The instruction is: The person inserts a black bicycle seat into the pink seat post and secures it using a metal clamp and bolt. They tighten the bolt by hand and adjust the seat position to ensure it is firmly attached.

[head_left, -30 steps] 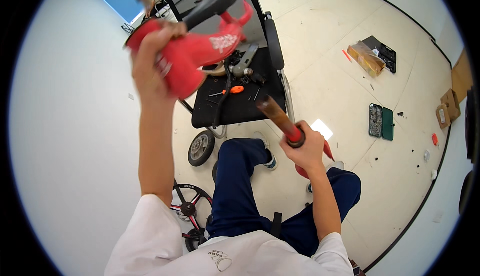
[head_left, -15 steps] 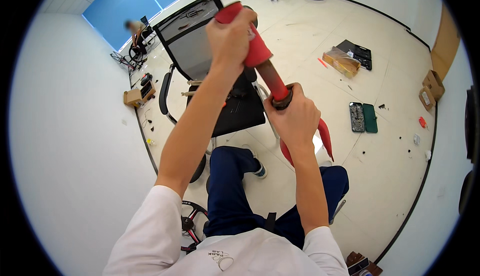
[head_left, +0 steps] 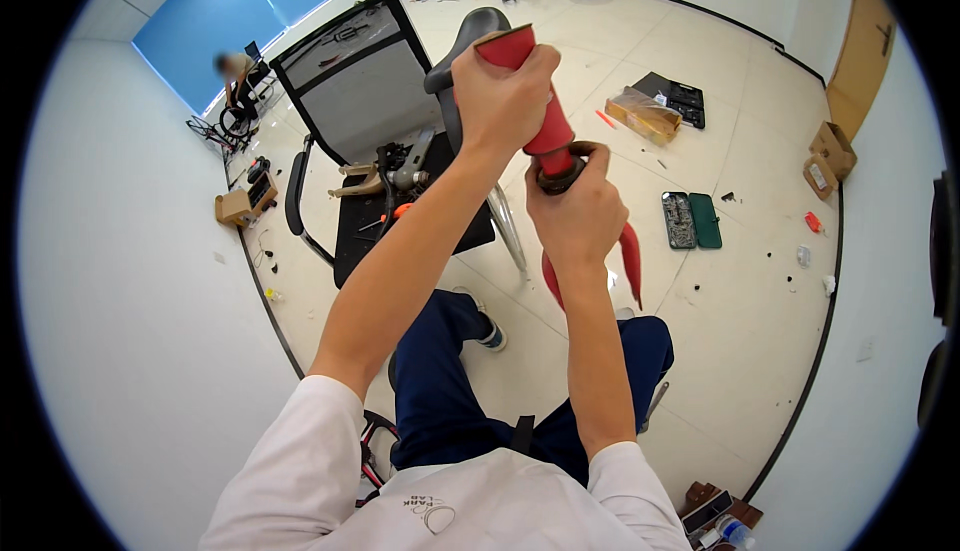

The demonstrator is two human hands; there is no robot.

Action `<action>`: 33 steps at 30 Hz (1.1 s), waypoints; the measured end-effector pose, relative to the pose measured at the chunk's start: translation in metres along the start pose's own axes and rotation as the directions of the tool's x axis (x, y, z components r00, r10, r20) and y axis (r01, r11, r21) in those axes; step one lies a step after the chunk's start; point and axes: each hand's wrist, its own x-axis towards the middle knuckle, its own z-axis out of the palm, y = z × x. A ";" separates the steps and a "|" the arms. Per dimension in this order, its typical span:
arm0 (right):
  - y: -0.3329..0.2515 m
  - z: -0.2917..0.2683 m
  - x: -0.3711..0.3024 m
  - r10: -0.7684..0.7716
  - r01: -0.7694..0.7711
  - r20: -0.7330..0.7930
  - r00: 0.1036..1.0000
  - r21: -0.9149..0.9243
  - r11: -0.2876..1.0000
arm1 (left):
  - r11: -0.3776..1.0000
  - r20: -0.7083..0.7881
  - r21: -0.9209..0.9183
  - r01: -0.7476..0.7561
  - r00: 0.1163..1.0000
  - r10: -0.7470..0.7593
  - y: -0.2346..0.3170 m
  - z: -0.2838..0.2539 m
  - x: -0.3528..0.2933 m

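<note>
My left hand is wrapped round a short red tube, apparently a bicycle head tube. The tube slants and sits over the upright stem of a red bicycle fork. Only a short stretch of that stem shows between the tube and a dark ring at its base. Just below the ring, my right hand grips the fork at its crown. The two curved fork legs hang down behind my right wrist, partly hidden by it.
Ahead stands a black mesh chair with tools and metal parts on its seat. A black padded seat rises beside it. On the floor to the right lie an open green case and a bagged yellow box. A person sits far left.
The red tube has slid down along the fork stem toward my right hand, covering most of it. My view has shifted, showing more of the chair seat.
</note>
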 end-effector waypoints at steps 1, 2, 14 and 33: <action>-0.002 -0.005 0.001 0.001 -0.002 -0.031 1.000 -0.046 0.999 | 1.000 -0.010 0.004 0.000 1.000 0.000 0.004 0.005 -0.001; -0.002 -0.010 0.005 0.034 -0.034 0.007 0.999 0.022 0.999 | 0.999 -0.006 0.040 -0.002 1.000 0.002 0.014 0.009 -0.003; 0.024 -0.016 0.015 0.169 -0.172 0.165 0.972 0.003 0.985 | 0.970 0.053 0.001 0.245 0.968 -0.245 -0.042 0.029 -0.022; 0.158 0.103 -0.040 0.205 -0.222 0.236 0.950 0.048 0.974 | 0.861 0.295 0.080 0.503 0.813 -0.502 -0.222 -0.021 -0.052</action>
